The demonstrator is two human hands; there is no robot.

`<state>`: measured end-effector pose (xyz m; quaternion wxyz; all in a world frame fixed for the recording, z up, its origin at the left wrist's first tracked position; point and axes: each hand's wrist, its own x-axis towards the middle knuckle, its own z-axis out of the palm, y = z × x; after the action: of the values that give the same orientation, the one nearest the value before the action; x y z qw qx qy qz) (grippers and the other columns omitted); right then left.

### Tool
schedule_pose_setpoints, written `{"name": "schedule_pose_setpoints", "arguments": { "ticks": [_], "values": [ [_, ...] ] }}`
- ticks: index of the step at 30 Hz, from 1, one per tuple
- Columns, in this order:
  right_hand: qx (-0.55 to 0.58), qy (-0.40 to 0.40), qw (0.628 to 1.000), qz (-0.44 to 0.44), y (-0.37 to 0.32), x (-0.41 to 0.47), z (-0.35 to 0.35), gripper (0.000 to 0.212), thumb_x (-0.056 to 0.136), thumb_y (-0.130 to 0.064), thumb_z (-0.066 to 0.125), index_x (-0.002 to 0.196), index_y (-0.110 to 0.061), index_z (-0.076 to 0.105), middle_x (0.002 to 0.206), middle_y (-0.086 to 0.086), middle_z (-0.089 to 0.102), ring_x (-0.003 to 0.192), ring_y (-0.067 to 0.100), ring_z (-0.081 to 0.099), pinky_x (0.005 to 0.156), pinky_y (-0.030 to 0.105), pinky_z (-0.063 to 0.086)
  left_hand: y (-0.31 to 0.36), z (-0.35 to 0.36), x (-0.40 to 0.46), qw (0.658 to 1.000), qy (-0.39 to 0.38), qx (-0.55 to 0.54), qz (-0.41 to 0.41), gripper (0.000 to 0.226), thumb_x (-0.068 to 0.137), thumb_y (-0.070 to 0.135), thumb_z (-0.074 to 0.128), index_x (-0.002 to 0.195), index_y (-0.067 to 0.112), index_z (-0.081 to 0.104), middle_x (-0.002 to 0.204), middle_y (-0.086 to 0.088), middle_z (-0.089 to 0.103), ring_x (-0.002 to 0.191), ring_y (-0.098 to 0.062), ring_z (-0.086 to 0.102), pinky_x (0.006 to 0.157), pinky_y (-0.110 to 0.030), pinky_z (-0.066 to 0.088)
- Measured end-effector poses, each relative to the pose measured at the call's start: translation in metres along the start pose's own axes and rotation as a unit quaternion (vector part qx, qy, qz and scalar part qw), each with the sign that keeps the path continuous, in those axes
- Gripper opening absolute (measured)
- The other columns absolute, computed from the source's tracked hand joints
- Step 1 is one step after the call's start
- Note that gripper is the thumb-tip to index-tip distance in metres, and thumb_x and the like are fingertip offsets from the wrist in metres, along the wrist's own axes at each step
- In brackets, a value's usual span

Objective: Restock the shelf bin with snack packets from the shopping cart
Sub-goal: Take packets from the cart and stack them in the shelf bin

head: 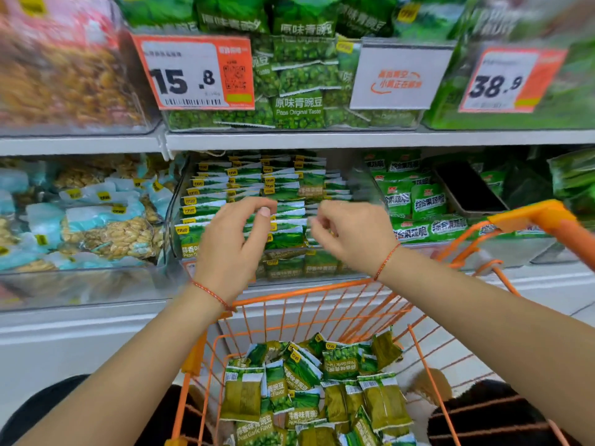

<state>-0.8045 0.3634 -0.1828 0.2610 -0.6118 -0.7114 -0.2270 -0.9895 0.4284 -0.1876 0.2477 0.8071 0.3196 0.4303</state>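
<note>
Now two hands, left hand (230,244) and right hand (352,235), hover before one bin (174,220).

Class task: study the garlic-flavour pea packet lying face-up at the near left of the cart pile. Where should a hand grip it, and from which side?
Grip the garlic pea packet by its flat sealed top edge, coming straight down from above: it lies flat on the heap, and the orange cart wires block any sideways approach. Probably a thumb-and-fingers pinch suffices.
</note>
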Motion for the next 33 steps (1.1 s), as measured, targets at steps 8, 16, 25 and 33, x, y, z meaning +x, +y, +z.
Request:
{"name": "schedule_pose_setpoints", "arguments": {
  "ticks": [8,16,25,33],
  "values": [
    [-0.164,-0.568,0.788,-0.171,-0.048,-0.074,-0.044,0.033,0.100,-0.030,0.037,0.118,-0.010,0.055,0.105,0.013,0.065,0.094,0.031,0.063,0.065,0.034,0.040,0.015,-0.003,-0.079,0.944,-0.316,0.064,-0.063,0.021,0.099,0.031,0.045,0.098,0.021,0.064,0.088,0.000,0.068,0.079,-0.016,0.061,0.069,-0.030,0.045],
    [-0.100,-0.615,0.770,0.136,-0.022,-0.132,0.006,0.056,0.094,-0.032,0.054,0.143,-0.015,0.033,0.130,0.011,0.054,0.112,0.028,0.057,0.085,0.037,0.051,0.005,0.035,-0.103,0.764,-0.562,0.275,-0.154,0.036,0.095,0.030,0.052,0.107,-0.003,0.059,0.089,-0.013,0.060,0.072,-0.019,0.052,0.071,-0.034,0.048],
    [0.017,-0.594,0.764,0.251,-0.021,-0.162,0.042,0.074,0.085,-0.046,0.065,0.142,-0.013,0.031,0.135,0.010,0.050,0.115,0.028,0.054,0.086,0.036,0.048,-0.023,0.089,-0.117,0.763,-0.555,0.322,-0.077,0.044,0.089,0.013,0.059,0.130,0.005,0.043,0.125,-0.013,0.051,0.107,-0.031,0.057,0.077,-0.037,0.046],
    [-0.019,-0.530,0.824,0.200,-0.026,-0.157,0.039,0.041,0.089,-0.041,0.061,0.121,-0.019,0.049,0.120,0.004,0.054,0.106,0.024,0.056,0.080,0.033,0.048,-0.032,0.094,-0.125,0.737,-0.534,0.415,-0.005,0.041,0.092,0.015,0.056,0.132,0.012,0.045,0.120,-0.011,0.058,0.105,-0.029,0.060,0.073,-0.037,0.048]
  ]
}}
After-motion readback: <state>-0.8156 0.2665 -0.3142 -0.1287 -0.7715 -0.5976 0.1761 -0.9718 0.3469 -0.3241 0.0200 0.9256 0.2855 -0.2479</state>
